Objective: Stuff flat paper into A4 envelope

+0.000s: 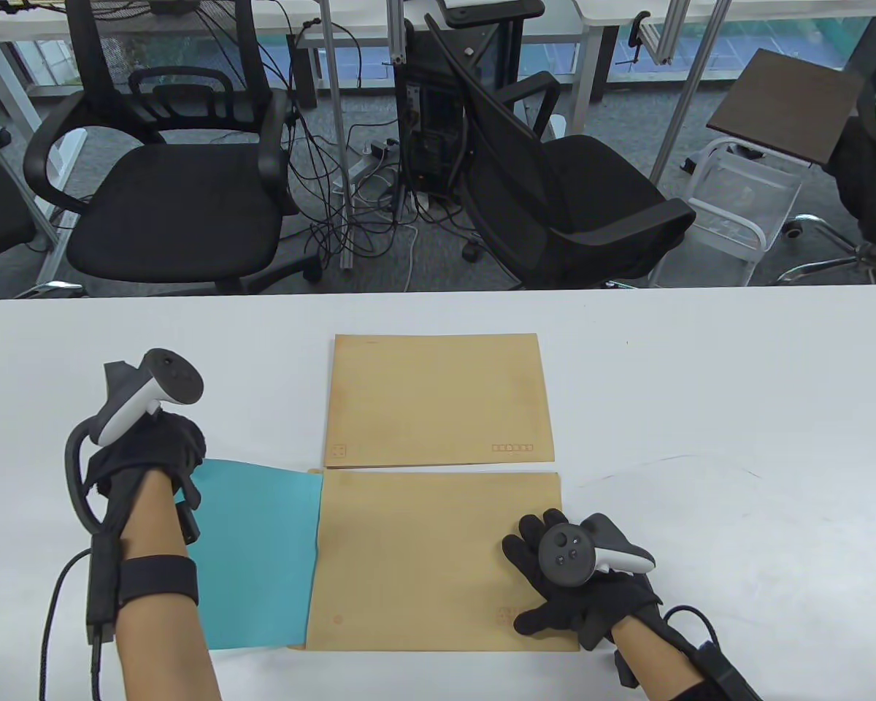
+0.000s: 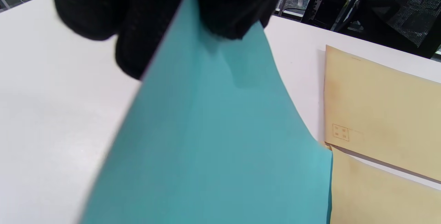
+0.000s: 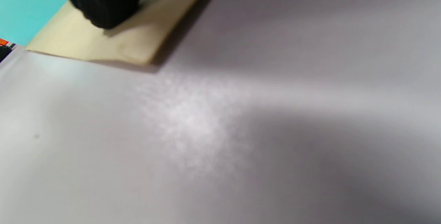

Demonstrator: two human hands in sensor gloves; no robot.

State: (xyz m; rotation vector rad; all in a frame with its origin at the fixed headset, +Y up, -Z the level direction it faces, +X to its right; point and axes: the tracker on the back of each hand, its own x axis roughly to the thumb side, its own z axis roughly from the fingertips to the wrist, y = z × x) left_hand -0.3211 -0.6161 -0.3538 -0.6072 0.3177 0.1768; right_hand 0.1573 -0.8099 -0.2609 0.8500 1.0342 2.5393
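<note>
Left hand [image 2: 155, 13] pinches teal paper [image 2: 206, 141] | right hand [image 1: 577, 584] presses envelope [image 1: 438, 562] flat, table view only

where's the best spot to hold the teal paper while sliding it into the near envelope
Hold its far left corner, coming from the left, as the left hand pinches the teal paper now. Its right edge already sits in the near envelope mouth, so only the left part stays free, while the right hand presses the envelope flat.
</note>
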